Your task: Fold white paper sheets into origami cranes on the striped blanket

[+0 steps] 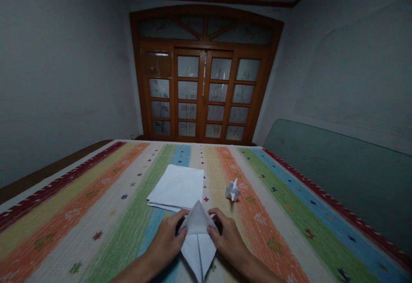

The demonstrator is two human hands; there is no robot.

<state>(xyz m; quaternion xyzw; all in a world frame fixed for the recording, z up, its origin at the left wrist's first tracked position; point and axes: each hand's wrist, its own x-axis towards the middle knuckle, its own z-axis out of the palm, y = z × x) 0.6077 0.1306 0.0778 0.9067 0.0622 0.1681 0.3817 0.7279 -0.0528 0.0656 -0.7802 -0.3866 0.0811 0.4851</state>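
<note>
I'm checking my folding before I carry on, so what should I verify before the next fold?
1. Grip: ok. The left hand and right hand both hold the sides of the folded paper.
2. Creases sharp: cannot tell; the room is too dim.
3. Spare sheets apart from the fold: cannot tell; their near edge lies very close to its top point.
4. Paper figure out of the way: ok. It sits to the right, apart from both hands.
5. Striped cloth smooth: ok. No large wrinkles show around the work.
</note>
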